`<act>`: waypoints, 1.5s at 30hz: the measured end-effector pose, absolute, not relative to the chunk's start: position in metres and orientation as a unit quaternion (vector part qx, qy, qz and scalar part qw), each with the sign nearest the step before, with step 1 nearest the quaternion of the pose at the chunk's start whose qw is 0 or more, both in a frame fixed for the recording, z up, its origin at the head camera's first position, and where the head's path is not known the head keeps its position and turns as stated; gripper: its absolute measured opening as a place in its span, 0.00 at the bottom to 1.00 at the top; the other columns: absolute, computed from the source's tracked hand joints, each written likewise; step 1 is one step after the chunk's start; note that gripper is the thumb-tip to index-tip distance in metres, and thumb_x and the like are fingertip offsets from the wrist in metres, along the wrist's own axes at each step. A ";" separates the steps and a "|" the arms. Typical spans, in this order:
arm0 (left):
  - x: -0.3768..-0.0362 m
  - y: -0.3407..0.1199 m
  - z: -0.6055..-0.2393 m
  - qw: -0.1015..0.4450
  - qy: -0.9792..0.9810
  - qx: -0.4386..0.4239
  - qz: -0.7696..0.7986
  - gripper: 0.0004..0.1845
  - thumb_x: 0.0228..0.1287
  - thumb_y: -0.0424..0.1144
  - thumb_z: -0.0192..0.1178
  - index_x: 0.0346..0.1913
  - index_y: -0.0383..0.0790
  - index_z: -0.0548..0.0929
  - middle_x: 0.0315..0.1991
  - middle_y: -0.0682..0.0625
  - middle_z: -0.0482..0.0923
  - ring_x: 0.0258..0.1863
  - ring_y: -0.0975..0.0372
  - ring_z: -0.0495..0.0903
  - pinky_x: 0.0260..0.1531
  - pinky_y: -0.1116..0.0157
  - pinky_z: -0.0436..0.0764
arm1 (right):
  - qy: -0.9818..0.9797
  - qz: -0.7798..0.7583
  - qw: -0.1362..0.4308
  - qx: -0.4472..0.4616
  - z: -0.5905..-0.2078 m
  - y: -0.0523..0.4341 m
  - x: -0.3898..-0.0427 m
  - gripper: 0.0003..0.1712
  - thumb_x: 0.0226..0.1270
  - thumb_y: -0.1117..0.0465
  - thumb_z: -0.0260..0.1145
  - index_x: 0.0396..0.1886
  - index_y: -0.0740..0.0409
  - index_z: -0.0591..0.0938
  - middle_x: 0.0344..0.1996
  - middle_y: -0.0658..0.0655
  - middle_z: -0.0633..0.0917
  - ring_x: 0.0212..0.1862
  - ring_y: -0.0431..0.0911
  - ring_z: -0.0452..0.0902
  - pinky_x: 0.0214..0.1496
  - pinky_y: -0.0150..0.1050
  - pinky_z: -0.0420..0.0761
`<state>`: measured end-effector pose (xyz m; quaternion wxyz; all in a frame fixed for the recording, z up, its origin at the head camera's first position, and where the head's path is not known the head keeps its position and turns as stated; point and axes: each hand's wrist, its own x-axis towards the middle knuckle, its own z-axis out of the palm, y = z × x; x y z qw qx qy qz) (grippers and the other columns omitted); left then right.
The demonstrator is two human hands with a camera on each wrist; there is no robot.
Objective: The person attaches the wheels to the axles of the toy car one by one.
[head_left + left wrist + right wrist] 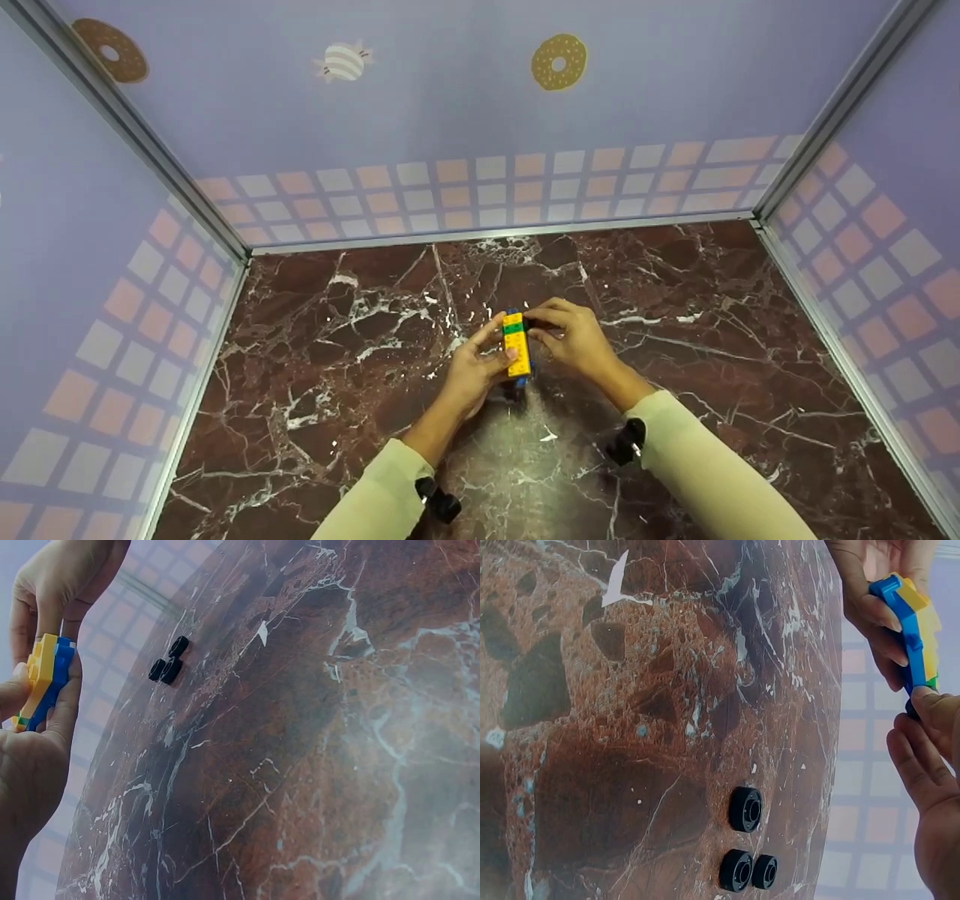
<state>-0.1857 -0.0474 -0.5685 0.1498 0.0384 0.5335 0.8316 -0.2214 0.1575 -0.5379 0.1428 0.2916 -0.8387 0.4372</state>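
Note:
A toy brick vehicle (517, 360) of yellow bricks on a blue base, with a green brick (513, 328) near its far end, is held up between both hands. My left hand (466, 375) grips it from the left, thumb on the yellow top. From the right, my right hand (581, 341) pinches a small black wheel (911, 709) against the vehicle's side, close to the green part. Fingers partly cover that wheel, so whether it is fixed on cannot be told. Both sides of the blue base (54, 690) are partly hidden by fingers.
Three loose black wheels lie together on the dark red marbled table: one wheel (745, 809) stands a little apart from a second wheel (736, 870) and a third wheel (765, 872). Patterned panels, including the back wall (465, 120), enclose the table on three sides.

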 end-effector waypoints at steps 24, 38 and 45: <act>-0.182 -0.043 -0.570 0.131 0.536 0.029 0.833 0.26 0.65 0.26 0.65 0.64 0.33 0.70 0.60 0.42 0.72 0.44 0.56 0.85 0.45 0.56 0.91 | -0.837 0.446 0.104 0.299 -0.539 0.167 -0.220 0.19 0.65 0.66 0.72 0.55 0.63 0.85 0.47 0.61 0.86 0.44 0.55 0.88 0.48 0.45 0.91; -0.186 -0.049 -0.567 0.109 0.538 0.034 0.835 0.26 0.64 0.24 0.65 0.63 0.30 0.70 0.58 0.45 0.73 0.42 0.58 0.84 0.41 0.62 0.91 | -0.888 0.356 0.092 0.277 -0.555 0.194 -0.219 0.19 0.66 0.61 0.73 0.56 0.58 0.86 0.47 0.60 0.86 0.42 0.54 0.86 0.46 0.47 0.90; -0.188 -0.047 -0.566 0.111 0.533 0.043 0.838 0.26 0.64 0.25 0.65 0.64 0.29 0.69 0.57 0.46 0.72 0.42 0.59 0.84 0.41 0.62 0.91 | -0.909 0.297 0.103 0.273 -0.566 0.209 -0.215 0.21 0.62 0.58 0.76 0.54 0.58 0.87 0.46 0.58 0.86 0.46 0.54 0.84 0.51 0.50 0.87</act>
